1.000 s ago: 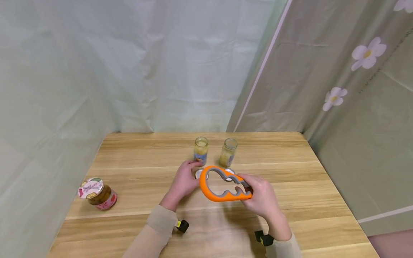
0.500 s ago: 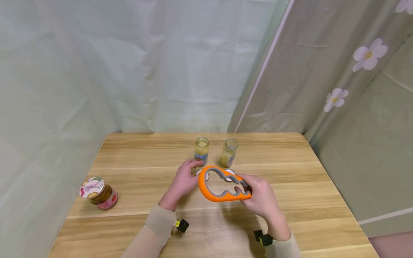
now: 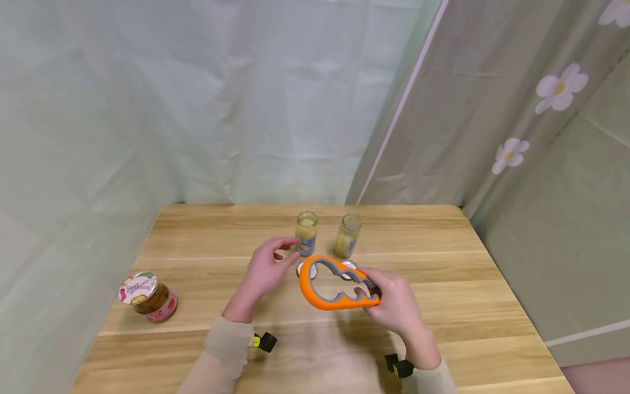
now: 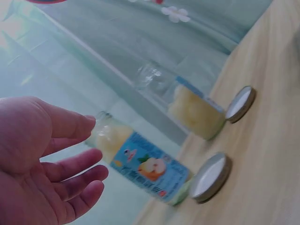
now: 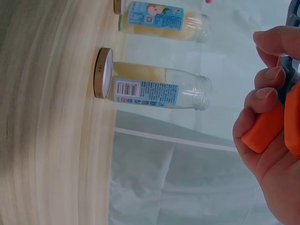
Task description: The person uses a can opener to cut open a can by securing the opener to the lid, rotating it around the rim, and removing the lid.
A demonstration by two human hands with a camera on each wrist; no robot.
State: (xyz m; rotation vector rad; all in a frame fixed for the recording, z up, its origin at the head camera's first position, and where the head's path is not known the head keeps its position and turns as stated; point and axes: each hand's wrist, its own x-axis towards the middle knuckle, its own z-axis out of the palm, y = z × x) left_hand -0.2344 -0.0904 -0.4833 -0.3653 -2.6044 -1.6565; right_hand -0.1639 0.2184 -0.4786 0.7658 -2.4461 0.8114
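Nearest: beige sleeves (image 3: 222,342), a small black wrist camera (image 3: 267,342) on the left one, another on the right.

Right hand (image 3: 396,301): fingers curled round the handle end of the orange-and-grey opener (image 3: 307,284), grip firmly wrapped in the right wrist view. Opener sits above the table (image 3: 197,246), rounded end toward the left hand, grey toothed inner edges visible. In the head view it overlaps part of the lids.

Capped jar (image 3: 156,302) with pink label stands off to the far left, well apart from both hands.

Left hand (image 3: 266,268): holds nothing. Fingers loosely bent, thumb and index apart, tips at the side of the left glass jar (image 3: 306,235). Contact: cannot tell.

Two lids on the table, white insides up: left lid (image 4: 211,178) just in front of the left jar, right lid (image 5: 104,73) just in front of the right glass jar (image 3: 346,239). Both glass jars upright, uncapped, side by side with a gap, pale contents, blue labels.

Farthest: pale curtain (image 3: 285,109), white flowers at right.
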